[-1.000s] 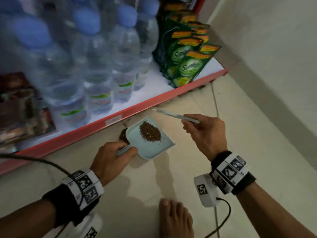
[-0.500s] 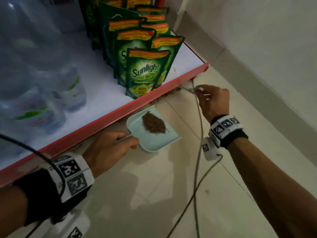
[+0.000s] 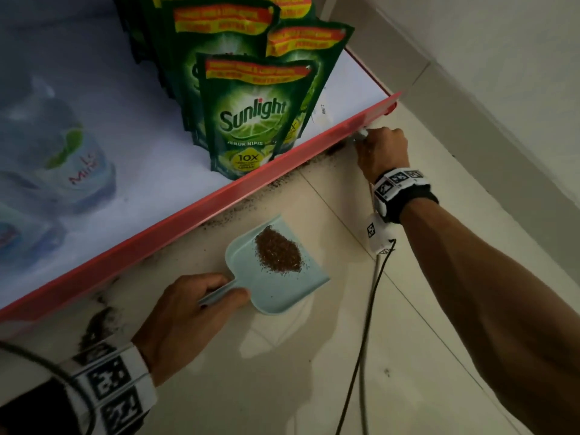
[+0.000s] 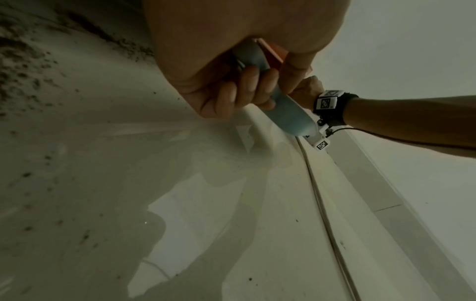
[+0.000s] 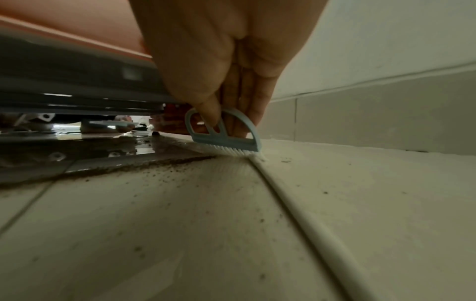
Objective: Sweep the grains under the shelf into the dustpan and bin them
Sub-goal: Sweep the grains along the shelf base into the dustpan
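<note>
A pale blue dustpan point(image 3: 301, 287) lies on the floor tiles with a heap of brown grains point(image 3: 277, 254) in it. My left hand point(image 3: 194, 306) grips its handle point(image 4: 251, 56), fingers curled round it. More dark grains point(image 3: 282, 183) line the floor along the red shelf edge point(image 3: 219, 199), and a ridge of grains point(image 5: 144, 166) runs under the shelf. My right hand point(image 3: 381, 150) holds a small blue brush point(image 5: 224, 138) at the shelf's far corner. Its white bristles point(image 5: 231, 151) rest on the floor at the end of that ridge.
Green Sunlight pouches point(image 3: 251, 114) and water bottles point(image 3: 59, 158) stand on the low white shelf. A wall with a grey skirting point(image 3: 489, 98) runs close on the right. A cable point(image 3: 364, 340) trails over the tiles from my right wrist. Scattered grains point(image 3: 94, 328) lie near my left wrist.
My right hand has carried the brush away from the dustpan to the shelf's far corner and lowered it to the floor. The left hand stays on the dustpan handle.
</note>
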`<action>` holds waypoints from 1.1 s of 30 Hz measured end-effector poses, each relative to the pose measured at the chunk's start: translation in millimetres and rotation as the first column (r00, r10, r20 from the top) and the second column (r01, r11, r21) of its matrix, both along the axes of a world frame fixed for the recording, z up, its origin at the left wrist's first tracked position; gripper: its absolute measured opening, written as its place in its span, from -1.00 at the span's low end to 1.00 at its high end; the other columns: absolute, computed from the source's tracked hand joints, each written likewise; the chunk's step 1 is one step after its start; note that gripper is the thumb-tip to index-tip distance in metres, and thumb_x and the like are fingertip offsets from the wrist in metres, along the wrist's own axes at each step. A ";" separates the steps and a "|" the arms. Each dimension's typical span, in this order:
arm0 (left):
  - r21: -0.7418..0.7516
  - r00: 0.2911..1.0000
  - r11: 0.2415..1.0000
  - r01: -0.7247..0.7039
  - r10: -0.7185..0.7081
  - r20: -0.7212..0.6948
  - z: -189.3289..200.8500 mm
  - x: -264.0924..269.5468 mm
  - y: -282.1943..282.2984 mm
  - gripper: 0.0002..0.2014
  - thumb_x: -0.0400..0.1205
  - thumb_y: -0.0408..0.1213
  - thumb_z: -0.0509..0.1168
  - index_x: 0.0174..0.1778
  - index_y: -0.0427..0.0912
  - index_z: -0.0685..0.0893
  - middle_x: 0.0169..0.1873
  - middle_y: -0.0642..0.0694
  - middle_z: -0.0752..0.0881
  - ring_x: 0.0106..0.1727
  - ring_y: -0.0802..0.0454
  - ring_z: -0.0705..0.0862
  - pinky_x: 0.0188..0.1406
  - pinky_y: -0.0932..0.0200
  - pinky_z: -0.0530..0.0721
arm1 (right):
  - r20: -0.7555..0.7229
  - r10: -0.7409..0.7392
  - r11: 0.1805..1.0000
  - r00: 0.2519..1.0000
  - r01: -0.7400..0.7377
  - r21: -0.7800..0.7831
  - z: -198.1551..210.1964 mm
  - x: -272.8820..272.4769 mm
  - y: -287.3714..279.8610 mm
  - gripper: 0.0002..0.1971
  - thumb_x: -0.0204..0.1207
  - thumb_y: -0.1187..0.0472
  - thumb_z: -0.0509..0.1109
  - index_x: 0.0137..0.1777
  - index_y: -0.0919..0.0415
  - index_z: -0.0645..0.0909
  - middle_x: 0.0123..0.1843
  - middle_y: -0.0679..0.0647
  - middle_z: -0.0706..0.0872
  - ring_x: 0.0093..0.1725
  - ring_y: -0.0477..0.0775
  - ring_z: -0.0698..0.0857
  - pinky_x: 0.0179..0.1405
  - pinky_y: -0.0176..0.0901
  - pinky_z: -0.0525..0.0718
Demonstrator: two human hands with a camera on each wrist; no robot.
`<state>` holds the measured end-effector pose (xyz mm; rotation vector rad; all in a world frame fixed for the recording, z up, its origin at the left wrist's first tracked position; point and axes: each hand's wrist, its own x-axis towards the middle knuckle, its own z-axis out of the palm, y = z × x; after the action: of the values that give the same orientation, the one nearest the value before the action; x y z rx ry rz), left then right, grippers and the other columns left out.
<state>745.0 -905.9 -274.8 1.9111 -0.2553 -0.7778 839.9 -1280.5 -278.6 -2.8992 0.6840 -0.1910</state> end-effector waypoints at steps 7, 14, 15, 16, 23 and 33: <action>-0.018 0.998 0.999 -0.031 0.029 -0.055 -1.1 -5.2 -4.8 -0.45 0.46 0.09 0.38 -0.30 -0.45 0.50 -0.54 -0.01 0.30 -0.49 0.08 0.28 -0.52 0.20 0.26 | 0.072 0.404 0.910 0.912 -0.409 0.069 5.7 -46.9 69.9 -0.77 0.62 0.25 0.29 0.02 0.19 0.81 -0.21 0.19 0.84 -0.30 0.31 0.75 -0.22 0.02 0.69; 0.015 0.999 0.999 -0.034 0.035 -0.039 -7.1 -8.7 5.6 -0.42 0.42 0.15 0.36 -0.34 -0.42 0.46 -0.55 0.01 0.30 -0.50 0.10 0.29 -0.53 0.20 0.26 | 0.051 0.113 0.985 0.992 -0.105 -0.134 6.2 -44.3 46.6 -0.75 0.52 0.19 0.28 0.11 0.04 0.73 -0.08 0.23 0.83 -0.12 0.40 0.75 -0.16 0.05 0.70; 0.019 0.999 0.999 -0.036 0.037 -0.033 -8.6 -9.9 7.4 -0.42 0.46 0.13 0.38 -0.35 -0.41 0.46 -0.55 0.00 0.30 -0.51 0.10 0.29 -0.54 0.21 0.27 | 0.008 0.032 0.988 0.999 -0.031 -0.151 4.2 -34.5 36.5 -0.74 0.53 0.20 0.26 0.13 0.05 0.71 -0.06 0.29 0.79 -0.07 0.43 0.72 -0.15 0.05 0.63; 0.022 0.999 0.999 -0.036 0.037 -0.029 -9.8 -11.1 9.3 -0.44 0.53 0.08 0.41 -0.36 -0.40 0.45 -0.55 0.00 0.30 -0.51 0.10 0.29 -0.54 0.21 0.27 | -0.029 -0.027 0.989 0.999 0.023 -0.149 1.8 -24.1 28.5 -0.71 0.55 0.21 0.23 0.17 0.05 0.70 -0.02 0.35 0.76 -0.03 0.45 0.69 -0.14 0.04 0.57; 0.056 0.999 0.997 -0.051 0.052 -0.014 -11.5 -13.0 20.8 -0.60 0.60 -0.14 0.41 -0.31 -0.45 0.56 -0.56 -0.01 0.34 -0.52 0.12 0.32 -0.58 0.30 0.29 | -0.052 -0.038 0.999 0.998 0.037 -0.013 -16.3 17.8 33.0 -0.74 0.59 0.35 0.25 0.19 0.36 0.67 0.14 0.40 0.72 0.09 0.48 0.65 -0.04 0.07 0.57; 0.041 0.998 0.997 -0.059 0.058 0.017 -3.0 -16.4 32.5 -0.58 0.61 -0.13 0.43 -0.34 -0.45 0.56 -0.56 -0.04 0.36 -0.50 0.06 0.34 -0.44 0.16 0.30 | 0.019 0.695 0.704 0.719 -0.686 0.185 10.5 -40.7 116.4 -0.74 0.64 0.26 0.33 0.25 0.15 0.76 0.20 0.09 0.82 0.09 0.14 0.80 0.12 -0.18 0.65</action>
<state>728.6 -873.4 -277.8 1.9556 -0.1941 -0.7339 799.2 -1164.1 -268.1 -2.7556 -0.4064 0.0455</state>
